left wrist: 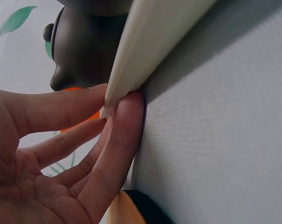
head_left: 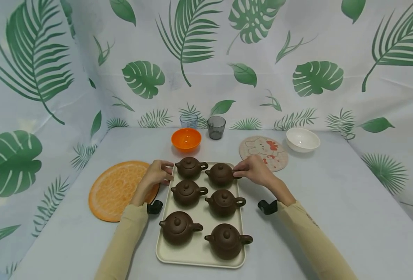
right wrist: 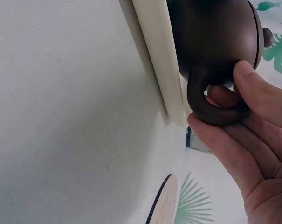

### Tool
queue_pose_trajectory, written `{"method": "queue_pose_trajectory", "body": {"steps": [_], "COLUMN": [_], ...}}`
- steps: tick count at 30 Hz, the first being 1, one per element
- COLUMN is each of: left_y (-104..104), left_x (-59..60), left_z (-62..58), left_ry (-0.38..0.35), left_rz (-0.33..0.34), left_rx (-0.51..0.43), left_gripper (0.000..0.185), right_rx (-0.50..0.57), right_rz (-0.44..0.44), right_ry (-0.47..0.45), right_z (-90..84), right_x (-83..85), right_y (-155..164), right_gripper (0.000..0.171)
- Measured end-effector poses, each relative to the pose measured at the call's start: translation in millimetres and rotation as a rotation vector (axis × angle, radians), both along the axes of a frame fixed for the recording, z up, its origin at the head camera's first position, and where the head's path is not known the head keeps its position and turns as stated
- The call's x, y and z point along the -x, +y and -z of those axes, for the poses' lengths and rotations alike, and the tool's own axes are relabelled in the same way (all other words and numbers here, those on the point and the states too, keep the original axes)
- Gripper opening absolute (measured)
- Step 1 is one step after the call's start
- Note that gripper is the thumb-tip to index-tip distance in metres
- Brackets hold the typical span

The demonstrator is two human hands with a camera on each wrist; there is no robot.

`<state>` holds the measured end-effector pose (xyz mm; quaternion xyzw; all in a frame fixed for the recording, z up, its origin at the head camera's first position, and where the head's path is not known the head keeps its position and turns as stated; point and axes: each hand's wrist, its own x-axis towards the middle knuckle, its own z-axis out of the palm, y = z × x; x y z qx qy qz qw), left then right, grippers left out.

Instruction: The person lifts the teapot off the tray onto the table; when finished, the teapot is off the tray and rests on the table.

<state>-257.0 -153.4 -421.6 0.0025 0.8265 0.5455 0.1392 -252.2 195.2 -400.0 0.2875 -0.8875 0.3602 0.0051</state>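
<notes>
Several dark brown clay teapots with knobbed lids stand in two columns on a cream rectangular tray (head_left: 192,254). My left hand (head_left: 156,173) is at the tray's far left corner. In the left wrist view its thumb and fingers pinch the tray rim (left wrist: 127,60), close to a teapot (left wrist: 87,46). My right hand (head_left: 257,171) holds the far right teapot (head_left: 221,174) by its loop handle. The right wrist view shows the thumb on top of that handle (right wrist: 215,114) and a finger through the loop; the teapot's body is over the tray edge (right wrist: 159,56).
Beyond the tray sit an orange bowl (head_left: 186,140), a blue clear cup (head_left: 189,121) and a grey clear cup (head_left: 216,127). An orange-slice placemat (head_left: 112,190) lies left, a pink rabbit mat (head_left: 279,157) right, beside a white bowl (head_left: 302,140). Leaf-print cloth hangs behind.
</notes>
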Motion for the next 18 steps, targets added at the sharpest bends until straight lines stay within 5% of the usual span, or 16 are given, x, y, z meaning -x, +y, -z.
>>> {"method": "queue_pose_trajectory", "body": {"steps": [9, 18], "left_y": [-0.5, 2.8], "left_x": [-2.5, -1.7], "left_z": [0.8, -0.7], "left_ry": [-0.002, 0.001], "left_rz": [-0.009, -0.009], "left_rx": [0.021, 0.024], "left_gripper": [0.051, 0.051], "right_rx": [0.061, 0.064], "right_rz": [0.011, 0.149], "right_ry": [-0.03, -0.001], "right_z": [-8.5, -24.9], "right_x": [-4.9, -12.9], "right_y": [11.7, 83.4], "right_gripper": [0.01, 0.016]}}
